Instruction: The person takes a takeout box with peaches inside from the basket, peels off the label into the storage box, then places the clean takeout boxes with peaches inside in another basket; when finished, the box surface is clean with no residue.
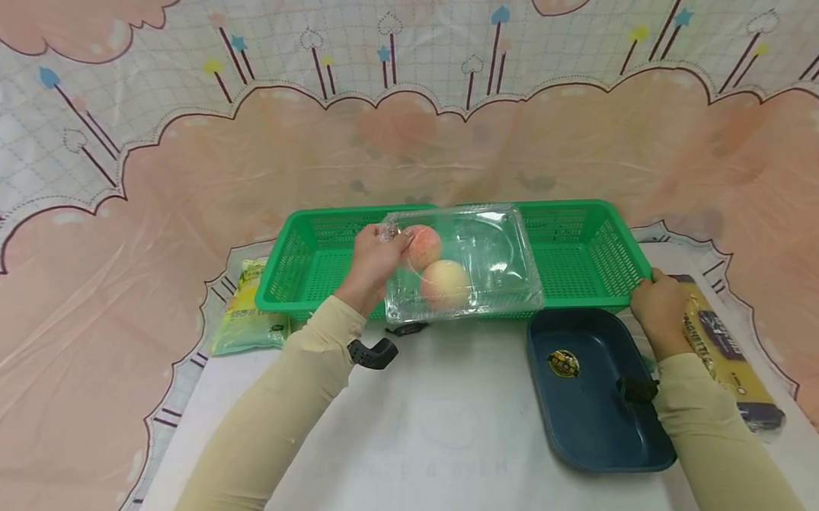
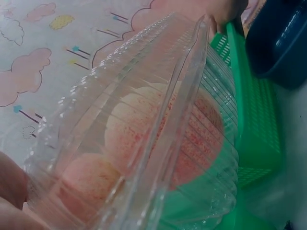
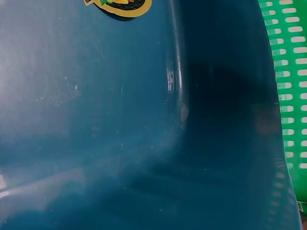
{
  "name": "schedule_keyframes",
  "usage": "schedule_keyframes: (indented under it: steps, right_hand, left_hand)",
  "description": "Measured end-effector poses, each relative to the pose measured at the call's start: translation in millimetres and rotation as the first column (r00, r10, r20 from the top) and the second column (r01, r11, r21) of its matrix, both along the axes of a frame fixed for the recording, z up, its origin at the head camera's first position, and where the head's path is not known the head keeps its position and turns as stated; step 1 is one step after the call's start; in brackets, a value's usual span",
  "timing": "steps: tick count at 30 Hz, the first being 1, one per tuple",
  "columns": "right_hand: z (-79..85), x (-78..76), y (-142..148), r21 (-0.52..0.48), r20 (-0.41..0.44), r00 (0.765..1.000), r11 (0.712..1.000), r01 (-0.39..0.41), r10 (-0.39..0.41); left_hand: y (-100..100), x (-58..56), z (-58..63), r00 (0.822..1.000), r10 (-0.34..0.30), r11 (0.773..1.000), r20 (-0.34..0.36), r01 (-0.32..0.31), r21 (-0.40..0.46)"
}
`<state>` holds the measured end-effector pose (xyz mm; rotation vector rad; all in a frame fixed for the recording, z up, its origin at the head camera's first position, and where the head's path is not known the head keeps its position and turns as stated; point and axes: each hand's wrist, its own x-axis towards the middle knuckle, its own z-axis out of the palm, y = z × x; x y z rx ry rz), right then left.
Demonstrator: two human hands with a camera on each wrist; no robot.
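My left hand pinches the left edge of a clear plastic clamshell box. Inside it two peaches lie at the left end, one pinker than the other. The box hangs over the middle of the green perforated baskets. At the right, my right hand grips the right front corner of the right green basket. Below that hand's wrist sits a dark blue tray, which fills most of the right wrist view. The clamshell partly covers the baskets' inner ends.
The left green basket stands beside a yellow-green bag. A spaghetti packet lies right of the right forearm. Behind the white table hangs a patterned cloth. A small black object lies just in front of the baskets.
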<state>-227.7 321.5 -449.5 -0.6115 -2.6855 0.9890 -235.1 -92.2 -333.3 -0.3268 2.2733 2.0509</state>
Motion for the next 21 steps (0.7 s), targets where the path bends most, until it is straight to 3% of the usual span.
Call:
schedule_keyframes:
  steps: [8,21]
  right_hand:
    - [4.5,1.3,-3,-0.01,-0.008,1.0,1.0,-0.002,0.001]
    - [1.9,1.3,-1,-0.028,0.008,1.0,1.0,-0.004,0.004]
  left_hand:
    - [19,-15.9,-3.8,1.0,0.022,1.0,0.01,-0.022,0.006]
    - [44,-37.4,-21.2,0.997,0.034,0.999,0.062,-0.035,0.015]
